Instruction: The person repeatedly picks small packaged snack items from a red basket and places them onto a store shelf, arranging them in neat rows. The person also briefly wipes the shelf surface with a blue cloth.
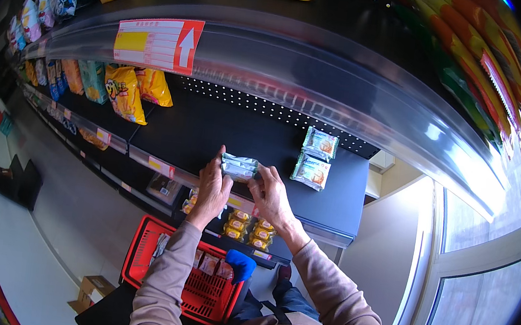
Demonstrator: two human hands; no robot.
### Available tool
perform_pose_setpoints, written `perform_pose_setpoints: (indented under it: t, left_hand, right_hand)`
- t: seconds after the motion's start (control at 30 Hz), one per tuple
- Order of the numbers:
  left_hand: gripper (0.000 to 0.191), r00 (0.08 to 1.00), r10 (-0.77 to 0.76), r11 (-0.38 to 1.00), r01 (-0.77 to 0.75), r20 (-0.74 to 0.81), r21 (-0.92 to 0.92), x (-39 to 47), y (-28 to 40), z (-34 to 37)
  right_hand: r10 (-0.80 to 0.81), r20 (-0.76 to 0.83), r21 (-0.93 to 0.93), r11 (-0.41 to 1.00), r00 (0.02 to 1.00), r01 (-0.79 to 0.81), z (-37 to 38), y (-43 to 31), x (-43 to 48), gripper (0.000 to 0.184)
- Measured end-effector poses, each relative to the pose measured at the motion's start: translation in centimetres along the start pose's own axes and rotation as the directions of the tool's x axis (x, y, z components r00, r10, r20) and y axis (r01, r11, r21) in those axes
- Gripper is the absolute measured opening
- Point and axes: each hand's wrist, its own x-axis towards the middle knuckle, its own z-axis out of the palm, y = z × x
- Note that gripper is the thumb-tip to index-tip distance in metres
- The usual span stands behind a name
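Observation:
Between my two hands is a small white and green snack packet [239, 168], held above the front of a black shelf [197, 127]. My left hand [212, 188] grips its left end, the index finger pointing up along the side. At the other end, my right hand [270, 197] pinches the packet with thumb and fingers. To the right, two similar packets lie on the shelf: one in front [310, 171], the other just behind it [320, 143]. Whether the held piece is one packet or a small stack, I cannot tell.
Below stands a red shopping basket [208, 300] with several packets and a blue cloth [240, 266]. Yellow snack bags [125, 93] stand at the shelf's left. An upper shelf edge [299, 62] overhangs the back. Yellow-wrapped cakes [236, 224] sit lower down. A cardboard box [96, 288] is on the floor.

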Motion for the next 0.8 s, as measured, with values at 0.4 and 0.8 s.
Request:
perform_pose_setpoints:
  t: [0.4,0.8]
  left_hand:
    - [0.060,0.991,0.003,0.929,0.046,0.130,-0.368,5.5,2.4,-2.1]
    - [0.049,0.978,-0.185,0.948,0.152,-0.097,-0.281,15.7,-0.4,6.2]
  right_hand:
    - [0.157,-0.068,0.149,0.978,0.985,-0.146,-3.3,-1.8,4.1,0.037]
    - [0.340,0.033,0.120,0.932,0.940,-0.341,-6.4,5.4,11.8,0.041]
